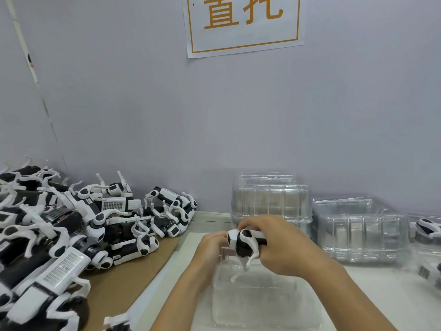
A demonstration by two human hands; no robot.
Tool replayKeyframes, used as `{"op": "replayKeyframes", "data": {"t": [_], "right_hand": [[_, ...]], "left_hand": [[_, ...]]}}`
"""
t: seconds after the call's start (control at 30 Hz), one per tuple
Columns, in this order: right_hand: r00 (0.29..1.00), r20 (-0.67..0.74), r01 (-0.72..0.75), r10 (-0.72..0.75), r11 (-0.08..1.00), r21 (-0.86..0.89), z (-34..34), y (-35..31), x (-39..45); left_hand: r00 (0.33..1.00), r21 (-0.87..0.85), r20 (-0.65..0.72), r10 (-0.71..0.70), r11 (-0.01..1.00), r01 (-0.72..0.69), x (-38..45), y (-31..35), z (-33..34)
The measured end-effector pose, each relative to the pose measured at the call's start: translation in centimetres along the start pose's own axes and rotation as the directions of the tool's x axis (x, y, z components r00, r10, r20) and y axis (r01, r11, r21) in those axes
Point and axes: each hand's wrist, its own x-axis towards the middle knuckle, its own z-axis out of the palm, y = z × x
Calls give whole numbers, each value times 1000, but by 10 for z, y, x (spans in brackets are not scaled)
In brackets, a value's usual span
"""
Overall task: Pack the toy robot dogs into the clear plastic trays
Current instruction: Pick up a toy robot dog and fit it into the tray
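A black-and-white toy robot dog (245, 244) hangs just above a clear plastic tray (260, 304) lying on the table in front of me. My right hand (284, 244) grips the dog's body from the right and above. My left hand (211, 247) holds its other end from the left, fingers partly hidden behind the toy. One white leg dangles down toward the tray. A big pile of loose robot dogs (71, 225) covers the left side on a sheet of cardboard (133, 273).
Stacks of clear trays (269, 201) stand against the wall behind my hands, with another stack (358, 230) to the right. At the far right edge sits a packed dog in a tray (427, 228). A paper sign (243, 25) hangs on the wall.
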Motion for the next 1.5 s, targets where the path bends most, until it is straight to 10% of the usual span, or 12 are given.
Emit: {"op": "replayKeyframes", "data": {"t": [1.5], "right_hand": [[999, 3, 35, -36, 988, 149, 39, 24, 3]], "left_hand": [[995, 21, 32, 99, 995, -100, -8, -3, -4]]}}
